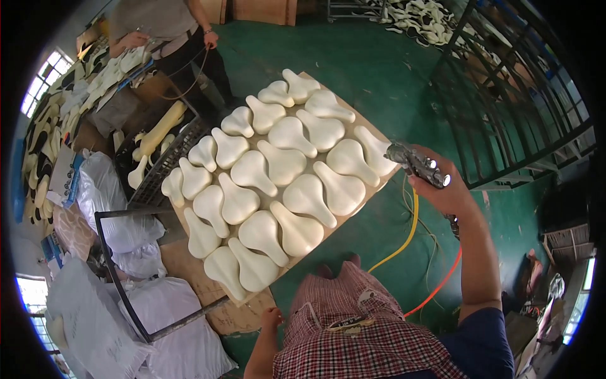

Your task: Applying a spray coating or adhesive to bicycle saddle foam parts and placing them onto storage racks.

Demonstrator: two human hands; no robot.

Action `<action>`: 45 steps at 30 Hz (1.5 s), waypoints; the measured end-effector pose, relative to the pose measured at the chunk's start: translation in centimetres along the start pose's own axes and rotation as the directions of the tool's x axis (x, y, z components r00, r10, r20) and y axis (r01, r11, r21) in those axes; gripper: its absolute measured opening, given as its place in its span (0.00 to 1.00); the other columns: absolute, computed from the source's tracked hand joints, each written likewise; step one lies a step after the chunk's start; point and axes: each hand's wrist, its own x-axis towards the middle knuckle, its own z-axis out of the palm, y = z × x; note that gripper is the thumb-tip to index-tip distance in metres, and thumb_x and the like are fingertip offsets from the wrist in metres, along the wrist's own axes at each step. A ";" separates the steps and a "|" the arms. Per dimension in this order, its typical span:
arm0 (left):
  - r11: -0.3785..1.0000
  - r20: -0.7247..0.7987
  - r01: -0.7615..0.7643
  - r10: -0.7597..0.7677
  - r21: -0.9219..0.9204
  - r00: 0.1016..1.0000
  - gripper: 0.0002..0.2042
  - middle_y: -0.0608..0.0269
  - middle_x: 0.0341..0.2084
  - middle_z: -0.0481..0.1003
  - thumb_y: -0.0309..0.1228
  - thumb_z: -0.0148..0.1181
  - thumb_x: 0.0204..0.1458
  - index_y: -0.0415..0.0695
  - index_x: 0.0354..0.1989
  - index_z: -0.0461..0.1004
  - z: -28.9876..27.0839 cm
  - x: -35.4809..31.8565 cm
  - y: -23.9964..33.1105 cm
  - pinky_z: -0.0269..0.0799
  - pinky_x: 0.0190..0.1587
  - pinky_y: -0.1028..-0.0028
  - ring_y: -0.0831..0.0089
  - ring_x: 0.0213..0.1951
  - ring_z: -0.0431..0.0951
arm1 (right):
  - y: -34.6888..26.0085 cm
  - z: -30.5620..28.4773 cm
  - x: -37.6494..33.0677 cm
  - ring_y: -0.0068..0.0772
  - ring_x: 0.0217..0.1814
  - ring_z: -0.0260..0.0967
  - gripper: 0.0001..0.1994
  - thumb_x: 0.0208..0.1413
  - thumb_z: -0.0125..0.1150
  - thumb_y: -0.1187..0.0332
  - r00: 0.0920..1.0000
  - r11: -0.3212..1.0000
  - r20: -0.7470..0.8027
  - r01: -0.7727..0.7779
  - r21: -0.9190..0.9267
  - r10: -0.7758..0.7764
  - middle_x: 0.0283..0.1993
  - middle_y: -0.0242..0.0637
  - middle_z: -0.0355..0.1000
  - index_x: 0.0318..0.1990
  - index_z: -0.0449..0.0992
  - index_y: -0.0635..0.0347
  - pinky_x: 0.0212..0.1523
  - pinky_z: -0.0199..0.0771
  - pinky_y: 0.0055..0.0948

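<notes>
The right hand (449, 189) is wrapped tight around a metal spray gun (416, 164), out at about 3 o'clock from the board (249, 309). The gun's nose points toward the 9 o'clock side, at the pale seats (297, 199). It sits just past the board's edge, close to the nearest seat but not touching it. A yellow hose (404, 243) and a red hose (439, 287) hang down from the gun to the green floor (379, 76).

The left hand (273, 318) is low, at about 6 o'clock, by the near edge of the board. I cannot tell if it holds anything.

To do this well, I think the gun should stay the same way off the seats and go over each row evenly, with the hoses kept off them.

The seats are cream, smooth and pear-shaped, wide at one end and thin at the other. They lie packed close in rows, filling the board.

Another person (164, 25) stands at about 11 o'clock by a desk (158, 88) of more seats.
</notes>
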 end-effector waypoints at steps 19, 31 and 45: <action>0.997 0.020 -0.047 0.046 0.058 0.999 0.14 0.54 0.29 0.70 0.28 0.49 0.43 0.34 0.39 0.67 2.7 -1.5 3.7 0.70 0.24 0.71 0.62 0.25 0.74 | 2.2 -3.3 -1.1 0.18 0.32 0.61 0.23 0.40 0.57 0.73 0.994 0.997 0.103 0.037 -0.065 -0.030 0.31 0.30 0.69 0.49 0.65 0.59 0.38 0.64 0.21; 0.996 -0.002 -0.075 0.075 0.058 0.997 0.12 0.57 0.23 0.70 0.27 0.50 0.41 0.35 0.34 0.68 3.8 -2.2 4.6 0.65 0.19 0.75 0.67 0.20 0.72 | 2.3 -3.7 3.5 0.25 0.35 0.64 0.23 0.39 0.56 0.71 0.995 0.994 -0.051 -0.082 0.078 0.086 0.35 0.37 0.70 0.48 0.65 0.59 0.40 0.64 0.25; 0.997 -0.042 0.008 -0.004 0.078 0.999 0.12 0.54 0.26 0.70 0.27 0.50 0.43 0.35 0.36 0.68 3.6 -2.2 3.4 0.69 0.23 0.71 0.63 0.23 0.73 | 3.9 -4.4 6.1 0.23 0.34 0.64 0.23 0.40 0.57 0.70 0.996 0.990 -0.047 -0.068 0.122 0.074 0.34 0.34 0.70 0.48 0.66 0.58 0.38 0.65 0.23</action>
